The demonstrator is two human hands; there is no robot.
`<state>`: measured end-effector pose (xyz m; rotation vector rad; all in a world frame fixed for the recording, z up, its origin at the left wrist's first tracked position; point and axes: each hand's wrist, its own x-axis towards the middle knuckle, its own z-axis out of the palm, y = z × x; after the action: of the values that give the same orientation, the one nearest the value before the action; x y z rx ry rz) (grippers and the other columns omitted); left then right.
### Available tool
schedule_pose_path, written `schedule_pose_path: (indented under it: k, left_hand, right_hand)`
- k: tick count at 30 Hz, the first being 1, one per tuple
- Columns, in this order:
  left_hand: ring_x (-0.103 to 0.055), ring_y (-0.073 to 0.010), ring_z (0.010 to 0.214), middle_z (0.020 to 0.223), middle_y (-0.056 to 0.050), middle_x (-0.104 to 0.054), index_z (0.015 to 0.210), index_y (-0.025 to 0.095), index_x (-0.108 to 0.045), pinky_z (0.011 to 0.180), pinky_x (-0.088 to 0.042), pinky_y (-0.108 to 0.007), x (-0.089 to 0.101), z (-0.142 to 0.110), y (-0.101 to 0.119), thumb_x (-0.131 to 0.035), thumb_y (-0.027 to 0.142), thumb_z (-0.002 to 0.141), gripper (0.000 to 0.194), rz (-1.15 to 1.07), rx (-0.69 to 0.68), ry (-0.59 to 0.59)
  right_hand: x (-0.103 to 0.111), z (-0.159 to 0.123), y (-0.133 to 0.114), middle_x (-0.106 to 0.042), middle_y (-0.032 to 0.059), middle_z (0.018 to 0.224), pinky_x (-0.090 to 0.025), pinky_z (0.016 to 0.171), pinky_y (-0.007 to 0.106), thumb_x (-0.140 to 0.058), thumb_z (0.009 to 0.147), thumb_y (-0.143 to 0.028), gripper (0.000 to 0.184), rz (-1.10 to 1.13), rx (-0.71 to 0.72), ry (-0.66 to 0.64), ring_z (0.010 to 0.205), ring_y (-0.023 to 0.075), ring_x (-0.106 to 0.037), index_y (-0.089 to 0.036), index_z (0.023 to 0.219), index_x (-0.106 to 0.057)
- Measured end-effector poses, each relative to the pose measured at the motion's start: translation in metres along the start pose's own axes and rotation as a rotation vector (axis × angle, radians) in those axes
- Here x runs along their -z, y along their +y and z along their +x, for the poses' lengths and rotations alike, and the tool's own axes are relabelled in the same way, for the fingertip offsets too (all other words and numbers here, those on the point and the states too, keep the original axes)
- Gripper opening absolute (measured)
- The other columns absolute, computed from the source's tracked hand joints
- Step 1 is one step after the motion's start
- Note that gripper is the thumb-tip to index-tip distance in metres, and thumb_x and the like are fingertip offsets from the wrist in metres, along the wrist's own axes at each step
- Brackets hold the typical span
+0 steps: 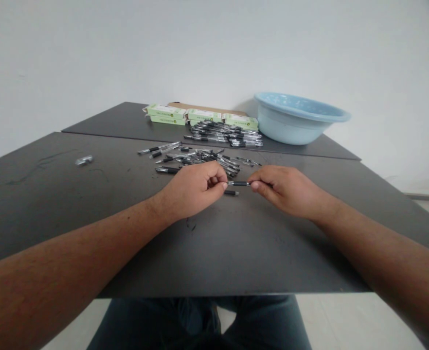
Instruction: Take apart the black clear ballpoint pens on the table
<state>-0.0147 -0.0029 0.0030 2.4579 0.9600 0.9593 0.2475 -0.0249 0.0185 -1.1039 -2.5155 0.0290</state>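
Observation:
Between my hands, a pen with a black grip lies level just above the dark table. My left hand pinches its left end, and my right hand pinches its right end, so both ends are hidden by fingers. Below the left fingertips another black pen part rests on the table, partly covered by that hand. Right behind the left hand spreads a loose pile of pens and pen parts, with some lying off to its left.
Farther back is a stacked heap of clear pens. Green-and-white boxes stand in a row behind it, near a light blue basin. A small clear plastic item lies at left on the dark table.

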Motion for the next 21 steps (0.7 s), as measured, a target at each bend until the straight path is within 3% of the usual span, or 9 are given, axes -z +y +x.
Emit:
schedule_pose_path:
  k: [5, 9, 14, 19, 21]
  left_hand:
    - [-0.064, -0.0123, 0.067, 0.074, 0.003, -0.069, 0.087, 0.019, -0.066, 0.064, -0.046, -0.024, 0.0005, 0.0, 0.001, -0.061, 0.022, 0.089, 0.006, 0.001, 0.007, -0.01]
    - [-0.063, -0.0122, 0.066, 0.075, 0.002, -0.069, 0.088, 0.019, -0.065, 0.064, -0.046, -0.024, 0.0001, -0.0006, 0.0007, -0.061, 0.022, 0.089, 0.005, 0.001, 0.006, -0.018]
    - [-0.063, -0.0118, 0.066, 0.075, 0.003, -0.069, 0.089, 0.018, -0.065, 0.064, -0.046, -0.024, -0.0001, -0.0002, 0.0004, -0.061, 0.019, 0.088, 0.004, -0.003, 0.0, -0.013]
    - [-0.063, -0.0116, 0.066, 0.075, 0.003, -0.069, 0.088, 0.018, -0.065, 0.065, -0.046, -0.023, 0.0002, -0.0004, 0.0, -0.061, 0.02, 0.088, 0.004, 0.0, -0.001, -0.012]
    - [-0.064, -0.0118, 0.067, 0.075, 0.003, -0.069, 0.088, 0.018, -0.066, 0.065, -0.046, -0.024, 0.0004, -0.0003, 0.0001, -0.062, 0.02, 0.088, 0.004, 0.001, 0.002, -0.011]
  right_hand:
    - [0.0002, 0.0, -0.0009, -0.075, 0.0042, 0.095, -0.05, 0.075, 0.029, -0.064, 0.092, -0.026, 0.013, 0.027, -0.063, 0.036, 0.082, 0.0193, -0.069, -0.021, 0.104, -0.066]
    - [0.0007, 0.0002, -0.0011, -0.075, 0.0055, 0.091, -0.049, 0.076, 0.03, -0.051, 0.101, -0.028, 0.019, 0.01, -0.026, -0.002, 0.084, 0.0202, -0.069, -0.021, 0.098, -0.069]
    - [0.0, 0.0002, -0.0001, -0.075, 0.0043, 0.092, -0.05, 0.074, 0.029, -0.064, 0.092, -0.028, 0.013, 0.043, -0.052, 0.027, 0.081, 0.0191, -0.069, -0.02, 0.102, -0.067]
    - [-0.0003, 0.0004, 0.0004, -0.075, 0.0059, 0.093, -0.05, 0.077, 0.031, -0.051, 0.101, -0.028, 0.02, 0.022, -0.003, -0.02, 0.085, 0.02, -0.07, -0.02, 0.1, -0.069]
    - [-0.0006, 0.0002, 0.0002, -0.076, 0.0056, 0.095, -0.05, 0.077, 0.03, -0.056, 0.098, -0.028, 0.015, 0.054, -0.03, 0.003, 0.086, 0.0199, -0.07, -0.02, 0.104, -0.068]
